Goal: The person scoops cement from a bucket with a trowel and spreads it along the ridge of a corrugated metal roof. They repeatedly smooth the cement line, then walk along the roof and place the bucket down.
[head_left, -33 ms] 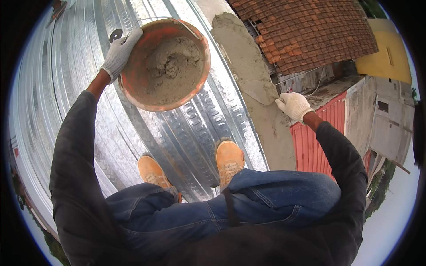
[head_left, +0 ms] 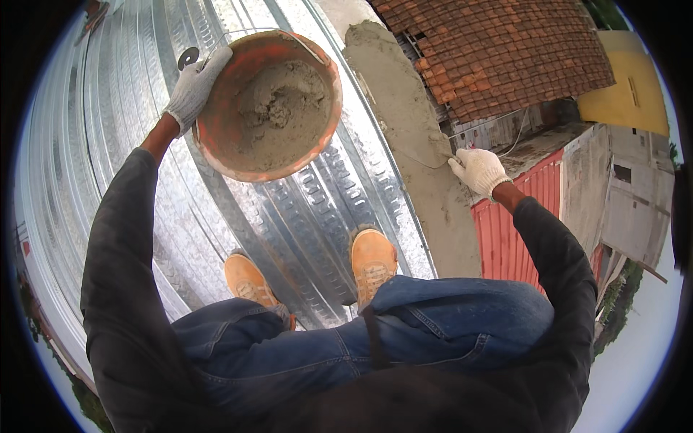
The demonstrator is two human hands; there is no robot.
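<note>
An orange bucket (head_left: 209,137) of wet grey mortar (head_left: 285,108) is tipped toward me over the metal decking. My left hand (head_left: 195,86), in a white knitted glove, is closed on its left rim, thumb along the edge. Beside those fingers is a flat black disc (head_left: 188,58) whose kind I cannot make out. My right hand (head_left: 478,173), gloved alike, is closed around the handle of a trowel. The mortar-smeared trowel blade (head_left: 419,149) points left, low over or touching the mortar on the wall top (head_left: 433,209). Most of the handle is hidden in the fist.
Ribbed galvanized decking (head_left: 289,238) lies under my orange shoes (head_left: 373,260). Beyond the wall's outer edge the level drops to a tiled roof (head_left: 498,58), red corrugated sheeting (head_left: 523,216) and neighbouring buildings. Another person's foot (head_left: 94,16) shows at the far upper left.
My right hand has turned very slightly, and a small bit of red shows at its top. The bucket and my left hand stay where they were.
</note>
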